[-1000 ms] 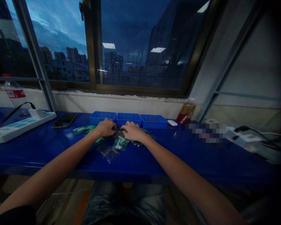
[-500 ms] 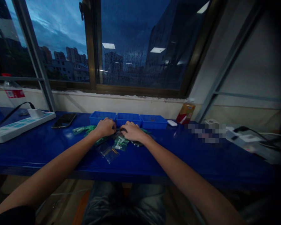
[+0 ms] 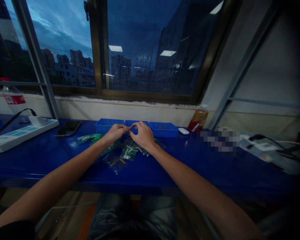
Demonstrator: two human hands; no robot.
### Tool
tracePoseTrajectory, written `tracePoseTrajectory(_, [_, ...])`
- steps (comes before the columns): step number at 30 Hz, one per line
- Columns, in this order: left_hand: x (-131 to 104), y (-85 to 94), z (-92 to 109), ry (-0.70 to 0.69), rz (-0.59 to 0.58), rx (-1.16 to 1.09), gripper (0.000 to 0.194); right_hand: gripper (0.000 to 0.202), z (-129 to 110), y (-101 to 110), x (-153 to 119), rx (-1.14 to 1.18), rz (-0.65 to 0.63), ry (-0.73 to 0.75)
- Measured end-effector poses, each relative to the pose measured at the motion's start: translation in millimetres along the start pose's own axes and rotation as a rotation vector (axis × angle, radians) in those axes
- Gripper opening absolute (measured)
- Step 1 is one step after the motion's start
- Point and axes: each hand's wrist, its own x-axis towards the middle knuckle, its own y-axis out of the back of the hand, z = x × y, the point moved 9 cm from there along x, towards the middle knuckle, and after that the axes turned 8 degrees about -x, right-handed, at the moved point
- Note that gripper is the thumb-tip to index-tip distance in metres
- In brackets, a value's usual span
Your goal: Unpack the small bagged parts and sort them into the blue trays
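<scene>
My left hand (image 3: pixel 116 132) and my right hand (image 3: pixel 143 135) meet fingertip to fingertip in front of the blue bins. Both are pinched closed around something small and dark, too small to name. Below them on the blue table lie a clear bag of pale rod-like pieces (image 3: pixel 129 151) and a clear bag with brass-coloured pins (image 3: pixel 115 162). Green-tinted small bags (image 3: pixel 90 138) are spread to the left, partly under my left hand. Small metal-looking parts (image 3: pixel 145 152) lie below my right hand, partly covered by it.
Three blue bins stand in a row against the wall: left (image 3: pixel 107 124), middle (image 3: pixel 130 122) and right (image 3: pixel 164 130). A phone (image 3: pixel 68 128) and a power strip (image 3: pixel 22 136) lie left. To the right are a white mouse (image 3: pixel 183 131) and a drink carton (image 3: pixel 198 120).
Both hands have risen off the pile of bags and come together, fingertips touching around a small item. The bags beneath have stayed about where they were.
</scene>
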Motion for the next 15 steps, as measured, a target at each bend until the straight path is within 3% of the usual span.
tracePoseTrajectory(4, [-5, -7.2, -6, 0.123, -0.095, -0.156, 0.029, 0.026, -3, 0, -1, -0.02, -0.004, 0.005])
tracePoseTrajectory(11, [-9, -12.1, 0, 0.125, -0.149, -0.176, 0.026, 0.026, -6, 5, -1, -0.012, 0.026, 0.021])
tracePoseTrajectory(15, [-10, -20.4, -6, 0.212, -0.236, -0.23, 0.032, 0.022, -6, 5, 2, 0.077, 0.035, 0.052])
